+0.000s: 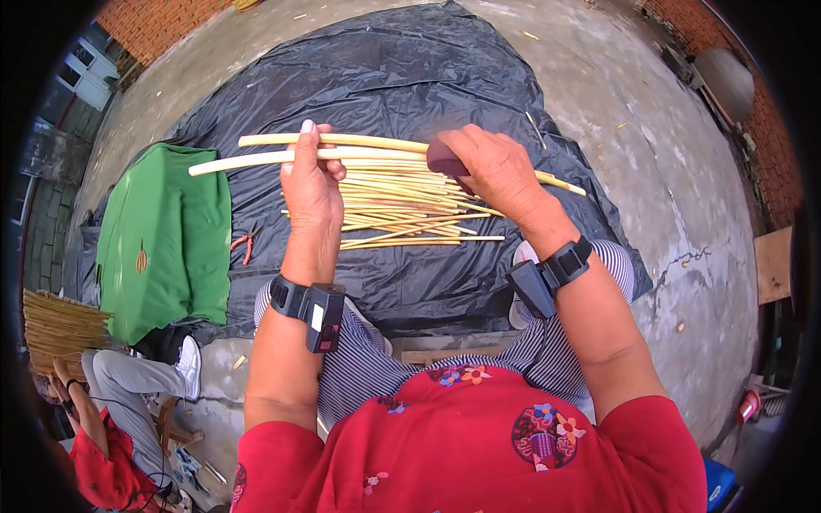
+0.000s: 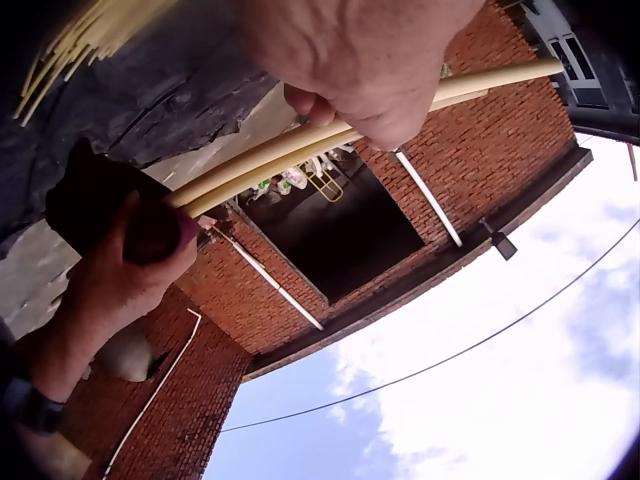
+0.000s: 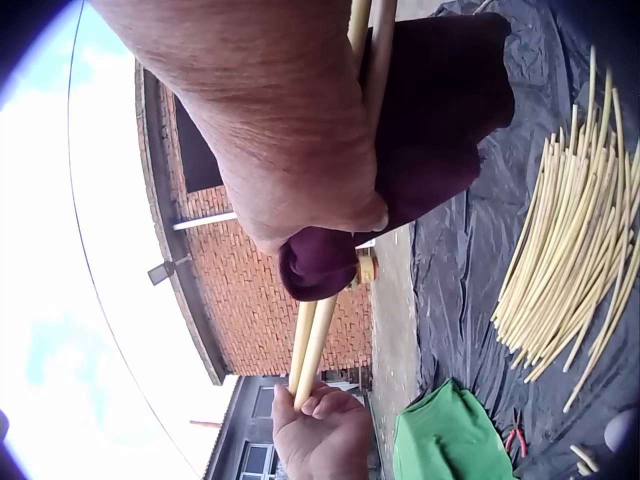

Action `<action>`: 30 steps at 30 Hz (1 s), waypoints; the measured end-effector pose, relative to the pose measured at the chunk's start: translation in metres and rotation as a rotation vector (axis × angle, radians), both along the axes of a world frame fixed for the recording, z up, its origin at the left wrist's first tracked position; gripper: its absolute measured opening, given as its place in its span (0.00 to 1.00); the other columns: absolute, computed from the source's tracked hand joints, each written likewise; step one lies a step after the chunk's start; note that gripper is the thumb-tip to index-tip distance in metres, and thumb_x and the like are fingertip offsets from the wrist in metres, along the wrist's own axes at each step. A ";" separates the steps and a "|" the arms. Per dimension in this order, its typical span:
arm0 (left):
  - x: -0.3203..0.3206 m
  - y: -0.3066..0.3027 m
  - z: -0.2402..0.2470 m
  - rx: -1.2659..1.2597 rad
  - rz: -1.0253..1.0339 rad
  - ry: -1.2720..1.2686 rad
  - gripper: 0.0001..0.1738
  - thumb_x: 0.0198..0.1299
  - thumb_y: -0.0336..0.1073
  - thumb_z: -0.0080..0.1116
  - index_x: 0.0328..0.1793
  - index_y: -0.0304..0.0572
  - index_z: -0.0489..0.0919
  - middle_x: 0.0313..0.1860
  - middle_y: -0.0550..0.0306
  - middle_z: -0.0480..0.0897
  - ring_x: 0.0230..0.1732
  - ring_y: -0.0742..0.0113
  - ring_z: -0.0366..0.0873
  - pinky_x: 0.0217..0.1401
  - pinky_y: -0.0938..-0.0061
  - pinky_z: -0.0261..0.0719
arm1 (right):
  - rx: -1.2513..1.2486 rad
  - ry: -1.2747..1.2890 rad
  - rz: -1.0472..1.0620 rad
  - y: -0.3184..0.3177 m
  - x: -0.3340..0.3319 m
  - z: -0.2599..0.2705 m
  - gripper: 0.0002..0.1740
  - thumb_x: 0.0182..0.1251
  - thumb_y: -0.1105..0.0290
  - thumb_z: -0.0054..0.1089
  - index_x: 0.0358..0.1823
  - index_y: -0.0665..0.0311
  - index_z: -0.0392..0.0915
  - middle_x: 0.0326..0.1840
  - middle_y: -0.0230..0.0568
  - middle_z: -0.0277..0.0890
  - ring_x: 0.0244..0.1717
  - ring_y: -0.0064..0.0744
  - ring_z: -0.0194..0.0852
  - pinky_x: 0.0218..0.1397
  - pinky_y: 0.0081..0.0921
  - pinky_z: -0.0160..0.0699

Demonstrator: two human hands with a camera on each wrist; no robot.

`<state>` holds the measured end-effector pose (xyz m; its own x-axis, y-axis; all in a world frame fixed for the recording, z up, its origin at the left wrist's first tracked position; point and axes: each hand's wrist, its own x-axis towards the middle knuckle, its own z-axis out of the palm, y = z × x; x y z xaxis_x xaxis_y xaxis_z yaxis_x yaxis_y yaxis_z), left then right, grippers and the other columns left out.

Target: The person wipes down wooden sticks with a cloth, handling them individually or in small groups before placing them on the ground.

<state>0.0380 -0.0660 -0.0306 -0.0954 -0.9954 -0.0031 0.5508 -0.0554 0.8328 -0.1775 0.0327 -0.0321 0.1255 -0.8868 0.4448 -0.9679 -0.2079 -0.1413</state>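
Observation:
Two pale peeled sticks [image 1: 376, 153] lie side by side across both hands in the head view. My left hand [image 1: 313, 175] grips them near their left ends, the thumb pointing up over them. Around their right part my right hand [image 1: 500, 167] holds a dark purple cloth [image 1: 445, 158] wrapped over the sticks. In the right wrist view the cloth [image 3: 430, 130] hangs loose on one side of the hand, and the sticks [image 3: 313, 345] come out of its rolled edge toward the left hand [image 3: 322, 435]. Below the hands many similar sticks [image 1: 402, 201] lie in a pile.
A black plastic sheet [image 1: 385, 103] covers the ground under the pile. Left of it are a green cloth [image 1: 162, 239] and red-handled pliers [image 1: 246, 245]. Another person [image 1: 120, 453] sits at the lower left near a bundle of stalks [image 1: 60, 329]. Brick walls [image 1: 158, 30] stand beyond.

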 end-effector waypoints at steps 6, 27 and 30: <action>0.021 -0.014 0.003 -0.028 0.062 0.095 0.14 0.65 0.42 0.55 0.40 0.35 0.76 0.21 0.64 0.71 0.19 0.77 0.66 0.19 0.82 0.64 | -0.057 0.042 -0.147 0.007 -0.038 0.015 0.18 0.51 0.70 0.66 0.44 0.47 0.74 0.35 0.30 0.74 0.43 0.34 0.76 0.42 0.34 0.67; 0.025 -0.020 -0.010 0.090 -0.095 0.184 0.12 0.66 0.41 0.54 0.40 0.39 0.76 0.22 0.64 0.72 0.19 0.77 0.66 0.20 0.82 0.64 | -0.151 0.001 -0.019 0.009 -0.025 0.012 0.20 0.45 0.76 0.66 0.43 0.55 0.74 0.37 0.35 0.74 0.42 0.41 0.76 0.43 0.35 0.72; 0.010 -0.009 -0.008 0.109 -0.154 0.150 0.13 0.65 0.42 0.55 0.40 0.38 0.76 0.22 0.64 0.73 0.20 0.77 0.67 0.21 0.82 0.65 | -0.143 0.006 0.010 0.007 -0.010 0.009 0.25 0.43 0.77 0.67 0.46 0.54 0.74 0.39 0.34 0.74 0.43 0.40 0.76 0.43 0.34 0.72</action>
<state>0.0477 -0.0747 -0.0382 -0.2531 -0.9638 -0.0837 0.6459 -0.2328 0.7271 -0.1876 0.0394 -0.0230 0.1374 -0.8131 0.5656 -0.9663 -0.2355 -0.1038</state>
